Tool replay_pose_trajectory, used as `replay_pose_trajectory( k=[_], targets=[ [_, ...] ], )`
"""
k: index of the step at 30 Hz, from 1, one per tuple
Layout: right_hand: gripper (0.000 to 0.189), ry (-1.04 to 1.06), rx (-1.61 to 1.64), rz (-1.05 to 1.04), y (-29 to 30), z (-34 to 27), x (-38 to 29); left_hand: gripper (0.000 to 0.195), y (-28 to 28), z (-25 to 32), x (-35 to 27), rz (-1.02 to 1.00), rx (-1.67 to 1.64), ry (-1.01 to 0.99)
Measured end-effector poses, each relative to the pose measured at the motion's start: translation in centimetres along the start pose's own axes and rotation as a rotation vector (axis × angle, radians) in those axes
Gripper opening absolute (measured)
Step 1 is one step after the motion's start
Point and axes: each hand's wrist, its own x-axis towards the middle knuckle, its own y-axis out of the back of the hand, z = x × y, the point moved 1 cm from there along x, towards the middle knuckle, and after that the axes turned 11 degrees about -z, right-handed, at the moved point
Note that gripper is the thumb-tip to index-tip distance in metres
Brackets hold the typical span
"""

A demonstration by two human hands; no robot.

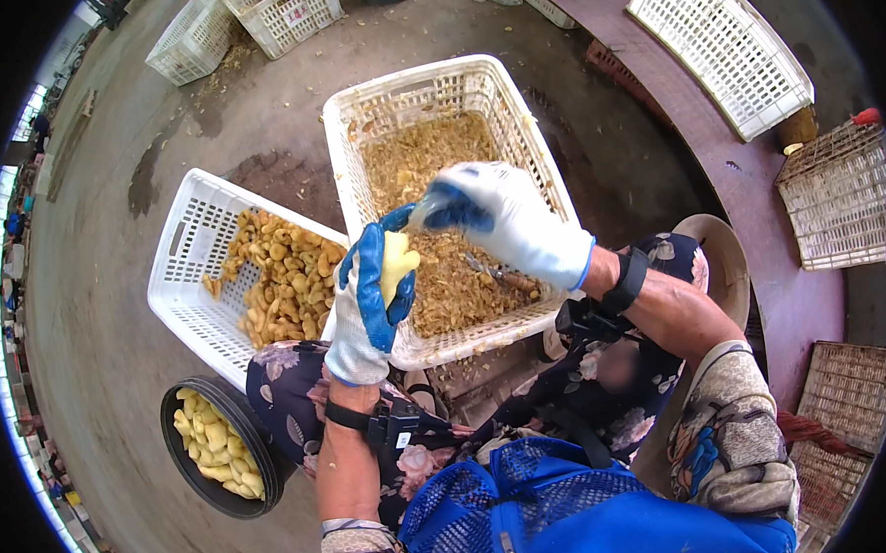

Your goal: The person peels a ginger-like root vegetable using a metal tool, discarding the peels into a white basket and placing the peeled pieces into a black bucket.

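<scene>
My left hand (373, 294), in a white glove with blue coating, holds a peeled pale-yellow root piece (398, 263), which looks like ginger. Close to its right, my right hand (485, 215) is gloved, curled and blurred by motion; whether it holds anything cannot be told. Both are over a white plastic crate (454, 357) with brown peelings, on which a knife-like tool (502, 274) lies. At the left, brown unpeeled roots (287, 276) fill part of a second white crate (200, 324). A black bucket (269, 462) at lower left holds peeled yellow pieces (217, 442).
Two white crates (195, 39) (283, 20) stand on the concrete floor (110, 291) at upper left. A reddish bench (777, 277) curves along the right, with a white crate (722, 49) on it. Worn crates (840, 207) are at far right. Scraps lie scattered on the floor.
</scene>
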Motion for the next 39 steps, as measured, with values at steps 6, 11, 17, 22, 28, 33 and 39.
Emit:
replay_pose_trajectory(
  k=[6, 11, 17, 22, 28, 33, 39],
  targets=[
    [0.027, -0.062, 0.226, -0.002, 3.3, -0.4, 1.1, 0.047, -0.7, 1.1, 0.9, 0.092, -0.577, 0.708],
    [0.032, 0.169, 0.186, -0.168, 2.5, -1.8, 1.1, 0.048, -0.6, 1.5, 0.9, 0.118, -0.492, 0.583],
    [0.019, -0.217, 0.278, 0.169, 1.9, -1.0, 2.1, 0.044, -1.5, -0.5, -1.1, 0.235, -1.162, 0.678],
    [0.025, -0.169, 0.359, 0.158, 2.4, -0.3, 1.4, 0.042, -2.3, -1.1, 0.0, 0.363, -1.797, 0.585],
    [0.028, -0.108, 0.311, -0.066, 2.5, -4.0, 1.9, 0.042, -2.9, -2.5, -0.8, 0.396, -1.918, 0.545],
    [0.027, -0.063, 0.283, -0.087, 1.5, -4.3, 1.8, 0.041, -3.2, -1.9, -0.5, 0.485, -1.819, 0.725],
    [0.023, -0.183, 0.329, -0.07, -0.3, -4.0, 1.5, 0.046, -3.0, -1.0, 0.2, 0.603, -1.545, 0.797]
  ],
)
